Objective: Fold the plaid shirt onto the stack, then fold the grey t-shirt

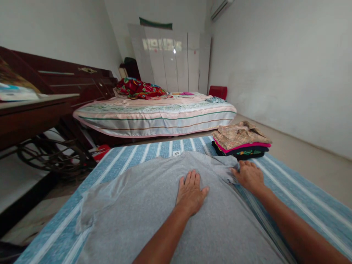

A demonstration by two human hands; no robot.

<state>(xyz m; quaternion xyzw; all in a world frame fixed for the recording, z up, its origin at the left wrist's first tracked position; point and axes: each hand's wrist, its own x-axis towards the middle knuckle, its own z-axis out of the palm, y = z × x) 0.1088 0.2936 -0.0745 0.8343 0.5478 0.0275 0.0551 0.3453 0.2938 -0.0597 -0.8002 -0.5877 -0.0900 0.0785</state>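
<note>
The grey shirt (154, 205) lay spread across the blue striped cloth (275, 179), its left sleeve reaching well out to the left of both hands, its body running under the left hand and on toward the near edge of the view, and its right sleeve ending at the right hand. Toward the near side, the body sloped off to the right, passing below the right hand, with striped cloth bare between that side edge and the right forearm. A small white label (176, 153) marked with a "W" showed at the shirt's far edge, farther off than the left hand and a little to its left. The left hand (191, 192) was open and lay palm down on the upper part of the shirt, its fingers close together and pointing to the far side, its thumb spread out to the right; it had nothing gripped. The right hand (250, 176) was palm down at the right sleeve, fingers slightly bent and the thumb set apart on the left, touching the grey fabric; whether it pinched any of it could not be told. Just beyond the right hand sat a folded clothes stack (242, 141), tan checked on top, with pink and black layers beneath.
</note>
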